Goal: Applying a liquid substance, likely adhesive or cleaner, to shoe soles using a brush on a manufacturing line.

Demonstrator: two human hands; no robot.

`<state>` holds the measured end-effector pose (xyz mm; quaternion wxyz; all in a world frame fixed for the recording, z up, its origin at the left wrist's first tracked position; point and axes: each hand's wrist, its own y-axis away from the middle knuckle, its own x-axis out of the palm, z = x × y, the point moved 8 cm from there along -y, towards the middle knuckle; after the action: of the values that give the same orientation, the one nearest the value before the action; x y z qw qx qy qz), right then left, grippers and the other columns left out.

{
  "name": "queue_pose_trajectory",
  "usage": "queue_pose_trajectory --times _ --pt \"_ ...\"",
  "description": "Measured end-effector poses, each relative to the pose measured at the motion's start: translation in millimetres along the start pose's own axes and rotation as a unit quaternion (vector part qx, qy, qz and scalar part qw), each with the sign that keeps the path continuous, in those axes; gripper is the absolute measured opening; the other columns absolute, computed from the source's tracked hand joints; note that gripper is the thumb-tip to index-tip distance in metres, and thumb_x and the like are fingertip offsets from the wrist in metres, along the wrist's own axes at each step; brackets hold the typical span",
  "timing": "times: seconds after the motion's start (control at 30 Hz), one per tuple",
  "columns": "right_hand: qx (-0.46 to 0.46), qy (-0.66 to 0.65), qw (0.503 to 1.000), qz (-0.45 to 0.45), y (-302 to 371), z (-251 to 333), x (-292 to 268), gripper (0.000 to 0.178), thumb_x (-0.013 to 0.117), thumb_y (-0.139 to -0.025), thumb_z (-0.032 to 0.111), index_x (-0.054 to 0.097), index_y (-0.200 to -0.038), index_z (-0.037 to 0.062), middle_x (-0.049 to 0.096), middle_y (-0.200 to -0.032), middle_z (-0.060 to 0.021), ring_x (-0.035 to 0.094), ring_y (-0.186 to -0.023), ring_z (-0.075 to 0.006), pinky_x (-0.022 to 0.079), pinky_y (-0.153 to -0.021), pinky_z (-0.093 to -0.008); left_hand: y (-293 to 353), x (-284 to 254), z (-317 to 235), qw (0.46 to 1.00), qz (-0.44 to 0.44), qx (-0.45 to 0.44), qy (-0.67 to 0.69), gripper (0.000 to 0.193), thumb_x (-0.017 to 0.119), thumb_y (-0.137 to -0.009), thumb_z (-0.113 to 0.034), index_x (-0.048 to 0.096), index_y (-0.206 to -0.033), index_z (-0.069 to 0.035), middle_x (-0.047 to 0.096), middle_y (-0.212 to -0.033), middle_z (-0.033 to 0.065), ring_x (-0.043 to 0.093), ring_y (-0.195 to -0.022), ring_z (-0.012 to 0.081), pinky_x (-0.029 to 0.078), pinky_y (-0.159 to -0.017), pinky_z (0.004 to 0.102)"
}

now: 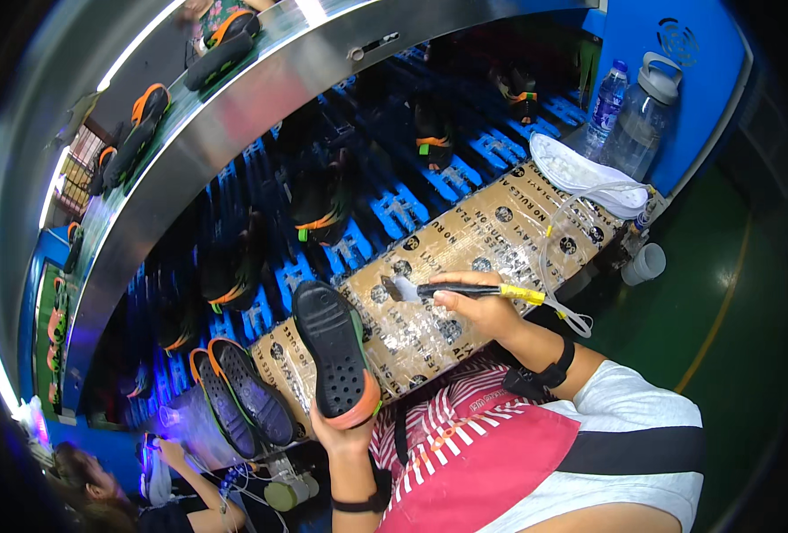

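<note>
1. The left hand (341, 435) is gripping the orange end of a black, dot-patterned shoe sole (327, 324) over the brown cardboard-covered ledge (412, 355), most fingers hiding beneath.
2. The right hand (477, 304) is clasping a slim, black-handled brush with yellow tape (456, 290), its tip pointing toward the sole.
3. Two dark, orange-edged soles (256, 395) are resting nearby, left.

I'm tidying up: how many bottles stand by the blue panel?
2: the purple-capped bottle on the left, the larger grey-lidded bottle just right of it. Any behind them would be hidden.
</note>
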<state>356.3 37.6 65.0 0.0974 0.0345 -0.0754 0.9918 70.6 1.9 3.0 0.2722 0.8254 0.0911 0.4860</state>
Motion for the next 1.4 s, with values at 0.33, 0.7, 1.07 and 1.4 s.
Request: queue_pose_trajectory --times 0.33,0.7,1.07,1.4 --pt "0.033 -0.095 0.994 0.032 8 8 14 0.025 0.065 -0.081 0.008 0.062 -0.102 -0.0037 0.066 -0.082 -0.01 0.062 -0.069 -0.0105 0.049 -0.064 -0.0211 -18 16 45 0.979 0.173 -0.089 0.066 0.08 0.04 -0.08 -0.067 0.038 -0.133 -0.008 0.043 -0.131 0.0182 0.043 -0.118 0.035 0.039 -0.091 0.0529" --pt "0.059 -0.114 0.99 0.063 11 7 33 0.024 0.064 -0.081 0.006 0.062 -0.102 -0.0045 0.066 -0.082 -0.0092 0.061 -0.072 -0.0098 0.049 -0.066 -0.0213 -17 21 51 0.971 0.217 -0.093 0.031 0.076 0.052 -0.074 -0.051 0.039 -0.132 -0.005 0.046 -0.125 0.0249 0.048 -0.111 0.0403 0.043 -0.089 0.0555" --pt "-0.303 0.092 0.943 0.105 15 101 85 0.017 0.068 -0.068 0.008 0.064 -0.084 0.0038 0.062 -0.069 -0.0092 0.06 -0.059 -0.0242 0.046 -0.055 -0.0307 6 43 56 0.946 0.317 -0.049 -0.051 0.064 0.044 -0.083 -0.055 0.044 -0.129 -0.01 0.051 -0.124 0.0111 0.049 -0.115 0.0265 0.038 -0.099 0.0419" --pt "-0.385 0.233 0.871 0.197 43 104 140 0.026 0.068 -0.06 0.014 0.06 -0.084 0.0054 0.056 -0.072 -0.0075 0.058 -0.069 -0.0245 0.048 -0.059 -0.0342 10 15 65 0.967 0.235 -0.071 -0.073 0.078 0.056 -0.077 -0.057 0.028 -0.139 -0.02 0.037 -0.139 0.008 0.038 -0.126 0.0277 0.03 -0.106 0.0441"
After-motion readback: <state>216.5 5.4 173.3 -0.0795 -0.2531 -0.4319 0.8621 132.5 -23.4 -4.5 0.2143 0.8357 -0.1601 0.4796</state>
